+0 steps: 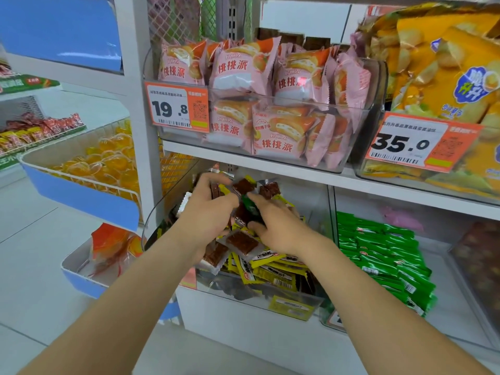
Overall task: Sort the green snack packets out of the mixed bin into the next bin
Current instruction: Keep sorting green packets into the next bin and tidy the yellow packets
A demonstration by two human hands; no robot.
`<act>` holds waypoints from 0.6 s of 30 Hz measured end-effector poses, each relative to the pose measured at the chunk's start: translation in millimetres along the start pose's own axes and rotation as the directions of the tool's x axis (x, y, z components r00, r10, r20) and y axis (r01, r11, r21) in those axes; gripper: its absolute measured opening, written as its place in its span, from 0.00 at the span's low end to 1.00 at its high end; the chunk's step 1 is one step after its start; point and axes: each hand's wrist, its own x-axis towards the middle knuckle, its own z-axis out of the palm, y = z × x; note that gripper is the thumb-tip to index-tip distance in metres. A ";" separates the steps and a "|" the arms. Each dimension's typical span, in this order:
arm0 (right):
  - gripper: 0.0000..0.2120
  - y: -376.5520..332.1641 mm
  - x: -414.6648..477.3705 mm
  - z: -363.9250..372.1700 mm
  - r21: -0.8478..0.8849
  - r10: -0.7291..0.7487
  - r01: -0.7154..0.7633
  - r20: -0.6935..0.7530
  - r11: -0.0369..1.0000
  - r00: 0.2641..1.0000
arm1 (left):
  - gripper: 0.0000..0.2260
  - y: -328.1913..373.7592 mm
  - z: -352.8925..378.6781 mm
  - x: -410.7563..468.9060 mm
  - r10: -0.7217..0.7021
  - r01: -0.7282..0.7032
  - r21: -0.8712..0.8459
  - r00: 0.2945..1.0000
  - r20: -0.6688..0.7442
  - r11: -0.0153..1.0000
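Both forearms are stretched forward and slightly inward into the mixed bin (216, 286) on the lower shelf. The left hand (208, 209) is turned palm inward, and its curled fingers are closed round a few brown packets (242, 242) lifted above the heap. The right hand (278, 226) is placed just beside it at 3 o'clock. Its forefinger and thumb are bent, and a single green packet (250, 205) is pinched between them. This packet is held over the middle of the mixed bin, between the two hands and close to the left hand's knuckles.

Below the hands, brown packets and yellow packets (273, 266) are piled together, so the bin's floor is hidden. At 3 o'clock of this bin, across a clear dividing wall, the next bin (438, 255) is seen with a stack of green packets (384, 255) laid in rows. At 12 o'clock the hands are overhung by the upper shelf board (270, 163), on which a clear tub of pink pie packets (243, 74) with a price tag (177, 106) is set. Large yellow bags (446, 66) are stacked at 2 o'clock.
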 end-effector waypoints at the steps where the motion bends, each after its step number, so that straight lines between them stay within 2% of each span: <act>1: 0.31 -0.1 3.3 0.2 -0.049 -0.002 0.003 0.012 0.999 1.000 | 0.11 0.3 0.4 0.1 -0.010 0.010 0.005 1.000 0.007 1.000; 3: 0.23 -1.1 6.7 -1.8 -0.141 -0.026 0.009 -0.116 0.990 0.993 | 0.09 0.8 1.1 1.1 -0.021 0.022 -0.028 1.000 0.009 0.999; 5: 0.17 -3.6 5.2 -4.0 -0.109 -0.040 0.012 -0.254 0.994 0.966 | 0.10 1.0 1.5 1.4 -0.032 0.032 -0.094 0.999 0.003 0.995; 7: 0.14 -9.8 -3.1 -6.3 0.068 0.022 0.004 -0.363 0.998 0.932 | 0.15 0.3 1.5 0.9 -0.029 0.031 -0.176 1.000 0.011 0.984; 8: 0.13 -14.8 -9.7 -7.9 0.252 0.101 0.010 -0.426 0.968 0.899 | 0.17 0.0 1.9 0.3 -0.019 0.024 -0.210 1.000 0.023 0.978; 9: 0.11 -23.1 -18.5 -10.2 0.480 0.223 0.022 -0.448 0.877 0.866 | 0.19 0.0 2.8 -1.3 -0.002 0.010 -0.233 0.999 0.036 0.973; 10: 0.10 -31.4 -28.5 -11.5 0.694 0.358 0.038 -0.417 0.719 0.836 | 0.19 -0.5 4.5 -3.3 0.019 -0.007 -0.242 0.999 0.048 0.970; 11: 0.09 -39.7 -39.8 -13.9 0.857 0.472 0.054 -0.334 0.513 0.816 | 0.18 -0.5 7.2 -7.1 0.045 -0.030 -0.235 0.997 0.058 0.972; 13: 0.09 -49.6 -60.7 -19.8 0.992 0.541 0.088 -0.122 0.088 0.832 | 0.14 -0.2 15.1 -18.4 0.091 -0.069 -0.224 0.992 0.091 0.972; 14: 0.10 -52.5 -70.3 -22.2 0.994 0.513 0.090 -0.046 -0.061 0.857 | 0.12 0.9 20.0 -25.5 0.101 -0.069 -0.241 0.987 0.123 0.968; 15: 0.10 -54.9 -80.7 -26.0 0.993 0.470 0.070 -0.019 -0.091 0.883 | 0.12 2.5 25.1 -32.2 0.104 -0.058 -0.272 0.982 0.158 0.961; 16: 0.09 -54.2 -88.6 -28.4 0.999 0.439 0.037 -0.041 0.017 0.898 | 0.12 3.7 30.0 -37.7 0.108 -0.044 -0.320 0.977 0.185 0.947; 18: 0.06 -50.6 -102.9 -32.0 0.940 0.395 0.005 -0.148 0.340 0.907 | 0.11 7.0 39.2 -45.6 0.107 -0.013 -0.417 0.973 0.203 0.909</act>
